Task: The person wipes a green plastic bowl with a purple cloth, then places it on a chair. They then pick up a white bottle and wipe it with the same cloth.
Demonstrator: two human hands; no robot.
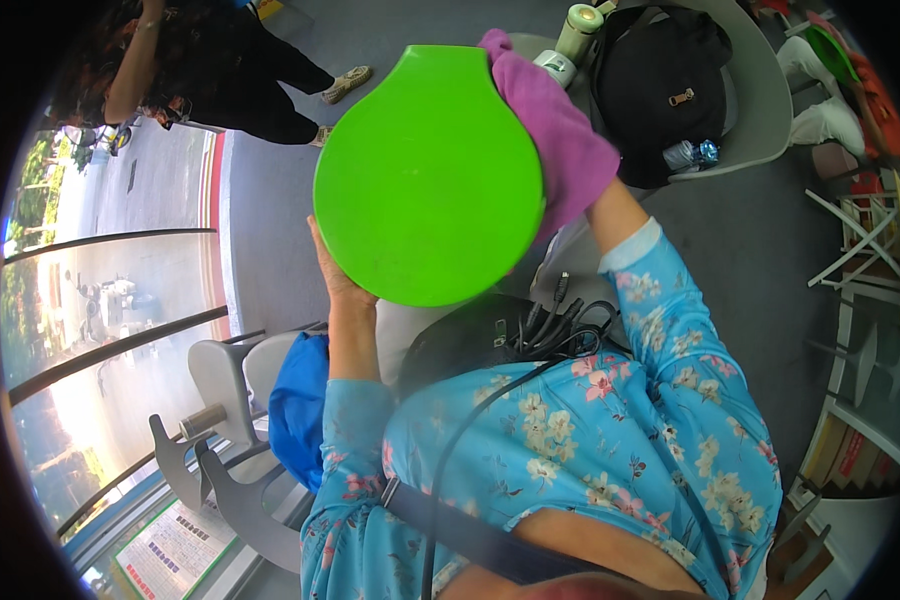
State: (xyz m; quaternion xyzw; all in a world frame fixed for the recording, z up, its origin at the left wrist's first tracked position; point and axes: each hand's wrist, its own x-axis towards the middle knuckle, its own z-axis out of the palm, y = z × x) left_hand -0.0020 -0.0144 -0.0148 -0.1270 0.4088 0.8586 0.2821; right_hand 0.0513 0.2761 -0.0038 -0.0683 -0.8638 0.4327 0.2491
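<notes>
A bright green plastic panel, round with a narrower straight-topped neck, is held up in front of my chest. My left hand grips its lower left edge, the fingers partly hidden behind it. A purple cloth covers my right hand and lies along the panel's right edge; the fingers are out of sight beneath the fabric. Below the panel, a black bag rests on my lap with a bundle of black cables on it.
Ahead to the right, a grey chair holds a black backpack, near a pale green flask. A person stands at upper left by the glass wall. A blue bag is beside my left arm. Another person sits far right.
</notes>
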